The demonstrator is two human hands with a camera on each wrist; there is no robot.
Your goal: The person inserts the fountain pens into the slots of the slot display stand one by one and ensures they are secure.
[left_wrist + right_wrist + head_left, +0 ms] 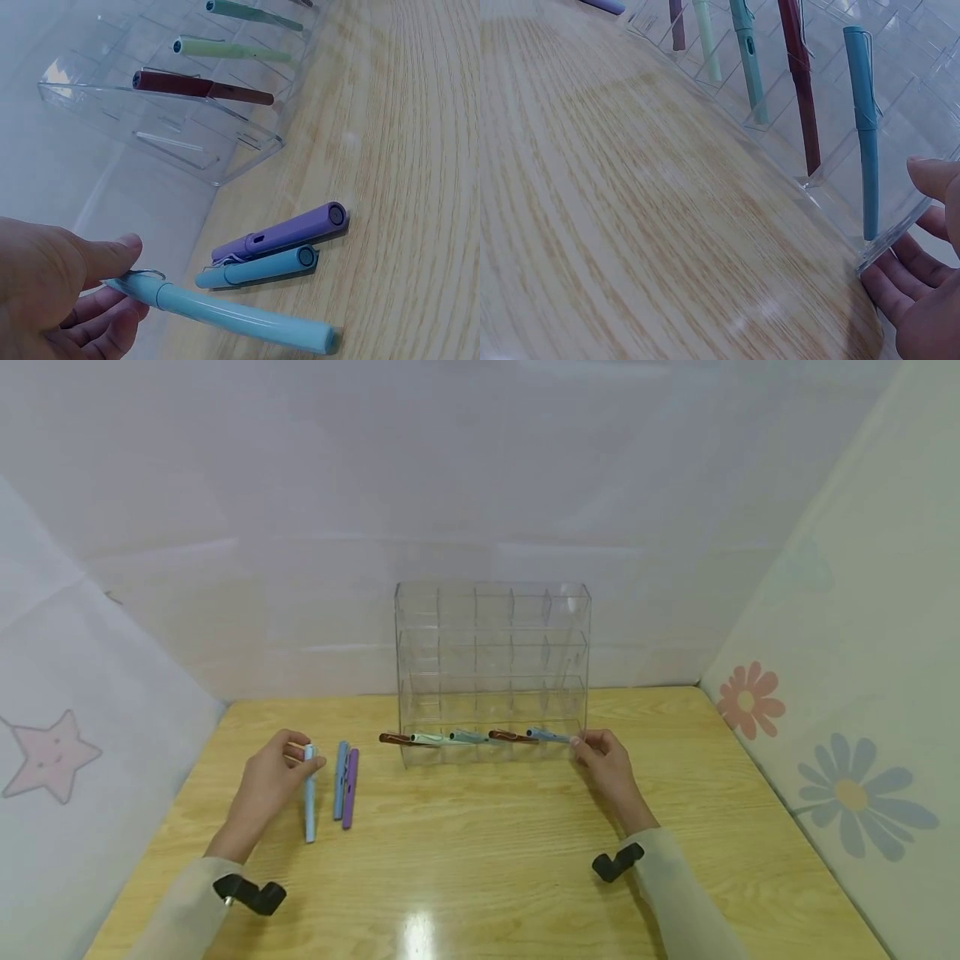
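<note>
My left hand pinches a light blue pen near its clip end, between thumb and fingers. The pen's other end points toward me, low over the table; whether it touches is unclear. Just right of it, a blue pen and a purple pen lie side by side. A clear acrylic rack stands at the back, its bottom row holding a dark red pen, a pale green pen, a teal pen, another dark red pen and a blue pen. My right hand grips the rack's lower right corner.
The wooden table reaches back to a pale cloth wall. Cloth sides with a printed star and flowers border it left and right. The rack's upper tiers hold no pens.
</note>
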